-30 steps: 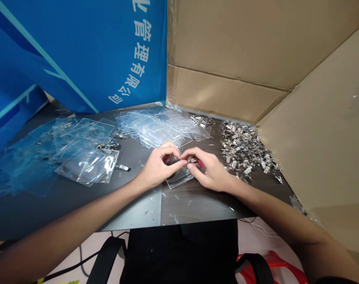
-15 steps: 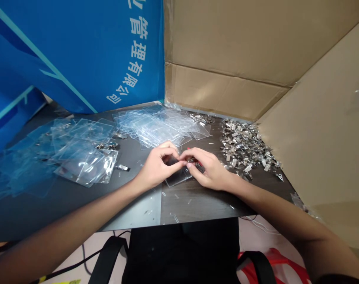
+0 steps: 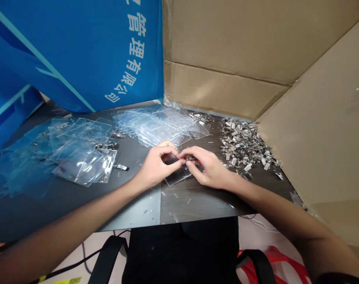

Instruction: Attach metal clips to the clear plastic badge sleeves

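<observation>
My left hand (image 3: 157,165) is closed in a pinch at the top of a clear plastic badge holder (image 3: 176,180), whose lower part shows beneath the fingers. My right hand (image 3: 207,167) meets it fingertip to fingertip, pinching a small metal badge clip (image 3: 191,159) that its fingers mostly cover. A bit of red shows behind the right fingers; what it is I cannot make out. Where the clip joins the holder is hidden by the fingertips.
Loose clear badge holders (image 3: 152,124) lie heaped behind my hands. More holders with clips (image 3: 84,165) spread across the left. A pile of metal clips (image 3: 241,142) lies right. Tiny plastic scraps dot the table (image 3: 203,205). Cardboard (image 3: 226,90) and a blue panel (image 3: 78,59) stand behind.
Both hands stay almost in place, fingertips still together over the badge holder. The whole view has shifted very slightly.
</observation>
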`<state>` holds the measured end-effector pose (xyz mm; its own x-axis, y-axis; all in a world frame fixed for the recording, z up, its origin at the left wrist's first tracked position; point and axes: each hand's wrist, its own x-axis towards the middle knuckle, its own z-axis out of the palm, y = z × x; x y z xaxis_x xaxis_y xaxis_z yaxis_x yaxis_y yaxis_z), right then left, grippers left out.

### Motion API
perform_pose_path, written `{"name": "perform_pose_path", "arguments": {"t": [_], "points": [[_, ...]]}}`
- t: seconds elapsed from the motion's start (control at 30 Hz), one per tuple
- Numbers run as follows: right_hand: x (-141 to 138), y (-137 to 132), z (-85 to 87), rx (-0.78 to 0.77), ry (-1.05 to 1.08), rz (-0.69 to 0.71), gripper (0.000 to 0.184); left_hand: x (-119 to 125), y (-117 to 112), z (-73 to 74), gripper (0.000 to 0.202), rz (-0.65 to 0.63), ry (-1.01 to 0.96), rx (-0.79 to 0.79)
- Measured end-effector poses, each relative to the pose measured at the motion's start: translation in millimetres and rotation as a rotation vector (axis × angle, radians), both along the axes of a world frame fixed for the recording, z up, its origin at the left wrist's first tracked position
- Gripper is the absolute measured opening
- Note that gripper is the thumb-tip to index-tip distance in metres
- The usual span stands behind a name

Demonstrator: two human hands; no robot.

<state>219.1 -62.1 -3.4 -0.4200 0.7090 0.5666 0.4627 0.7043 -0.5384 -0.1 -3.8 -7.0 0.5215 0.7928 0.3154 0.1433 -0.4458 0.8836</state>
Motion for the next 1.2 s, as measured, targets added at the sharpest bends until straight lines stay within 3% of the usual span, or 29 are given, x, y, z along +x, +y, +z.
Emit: {"name": "perform_pose_path", "arguments": {"t": [0.2,0.4,0.57,0.7,0.83,0.97,1.1,1.2], "points": [[-0.2,-1.6,5.9,-0.118,0.035,-0.028,0.03,2.0,-4.1,3.5,0.013,0.019,0.01,0.045],[0.3,-1.1,10.5,-0.12,0.022,0.004,0.031,1.5,-7.1,8.8,0.009,0.008,0.054,0.126],[0.6,0.8,8.0,-0.126,0.026,0.004,0.028,-0.5,-6.8,13.2,0.02,0.009,0.061,0.062],[1.4,4.8,3.2,-0.161,0.052,-0.056,0.03,-2.4,0.2,20.4,0.014,0.049,0.097,0.118],[13.8,20.0,1.0,-0.178,0.18,-0.284,0.049,-15.7,24.7,32.5,0.017,0.25,0.083,0.183],[39.1,41.5,7.9,-0.285,0.433,-0.453,0.033,-47.1,59.7,54.8,0.016,0.496,0.139,0.304],[60.2,55.2,15.9,-0.29,0.464,-0.586,0.041,-86.0,88.3,75.8,0.018,0.797,0.479,0.435],[68.3,59.3,16.8,-0.257,0.396,-0.647,0.051,-110.6,102.5,79.2,0.028,0.963,0.753,0.361]]}}
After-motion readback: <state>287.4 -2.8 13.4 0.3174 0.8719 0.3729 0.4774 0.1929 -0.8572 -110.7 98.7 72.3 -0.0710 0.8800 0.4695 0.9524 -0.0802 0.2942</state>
